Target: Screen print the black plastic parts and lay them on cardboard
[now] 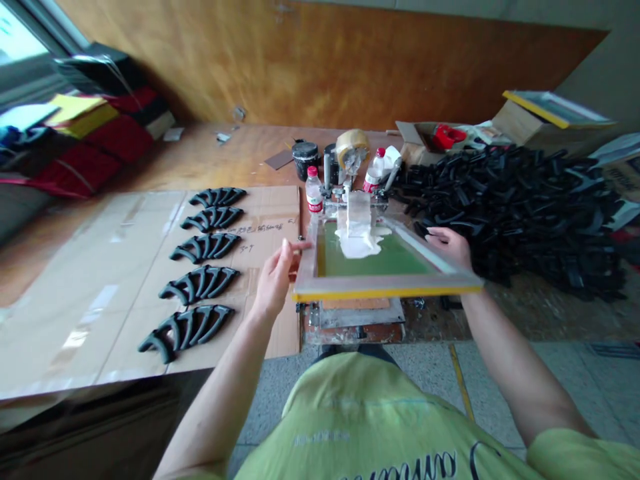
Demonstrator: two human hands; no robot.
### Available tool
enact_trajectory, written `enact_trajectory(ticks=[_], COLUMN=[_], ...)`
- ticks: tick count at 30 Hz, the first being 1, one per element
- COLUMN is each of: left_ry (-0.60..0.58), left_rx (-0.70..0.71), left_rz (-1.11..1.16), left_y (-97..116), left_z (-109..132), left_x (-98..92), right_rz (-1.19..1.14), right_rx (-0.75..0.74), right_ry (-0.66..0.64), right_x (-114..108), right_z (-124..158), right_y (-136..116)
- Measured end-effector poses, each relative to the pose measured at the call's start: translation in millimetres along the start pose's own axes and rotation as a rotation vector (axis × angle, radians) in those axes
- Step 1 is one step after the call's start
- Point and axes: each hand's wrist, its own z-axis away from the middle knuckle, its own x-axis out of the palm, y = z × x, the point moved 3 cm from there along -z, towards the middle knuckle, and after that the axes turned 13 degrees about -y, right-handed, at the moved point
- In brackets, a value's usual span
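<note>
A screen-printing frame (387, 287) with green mesh is tilted, its yellow-edged front raised above a small printing stand (360, 319). White ink (360, 243) lies on the mesh, around a pale squeegee (359, 212) at the back. My left hand (274, 280) is at the frame's left side, index finger stretched toward the rail and thumb raised; I cannot tell whether it touches. My right hand (453, 245) is beyond the frame's right rail, fingers extended, near a large heap of black plastic parts (510, 200). The frame's corner partly hides my right wrist.
Several black ribbed parts (203, 283) lie in a column on flattened cardboard (115, 267) at left. Behind the stand are a red-capped bottle (313, 193), another bottle (374, 172), a black tub (305, 160) and a tape roll (353, 143). Another frame (560, 110) rests on a box.
</note>
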Motion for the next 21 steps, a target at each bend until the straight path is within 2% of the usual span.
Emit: enact_trajectory(ticks=[3, 6, 8, 11, 14, 16, 19, 21], left_ry=[-0.014, 0.033, 0.070, 0.075, 0.077, 0.088, 0.092, 0.089], left_rx=[-0.198, -0.257, -0.267, -0.269, -0.275, -0.291, -0.309, -0.307], left_rz=[-0.020, -0.029, -0.040, -0.067, -0.092, -0.104, -0.105, -0.102], left_y=[-61, -115, -138, -154, -158, -160, -163, -163], left_z=[23, 28, 26, 23, 23, 24, 26, 26], left_x=[-3.4, -2.5, -2.2, -3.0, -5.1, -6.4, -6.8, -6.1], right_rz=[0.086, 0.333, 0.514, 0.685, 0.749, 0.777, 0.768, 0.712], right_rx=[-0.270, -0.500, -0.563, -0.529, -0.470, -0.512, -0.679, -0.781], right_ry=[-0.151, -0.221, -0.291, -0.475, -0.608, -0.644, -0.717, -0.786], right_x=[32, 75, 102, 132, 145, 146, 138, 130], right_z=[-11, -12, -11, -3, 18, 39, 71, 81], right_y=[-50, -95, -113, -118, -107, -98, -85, -80])
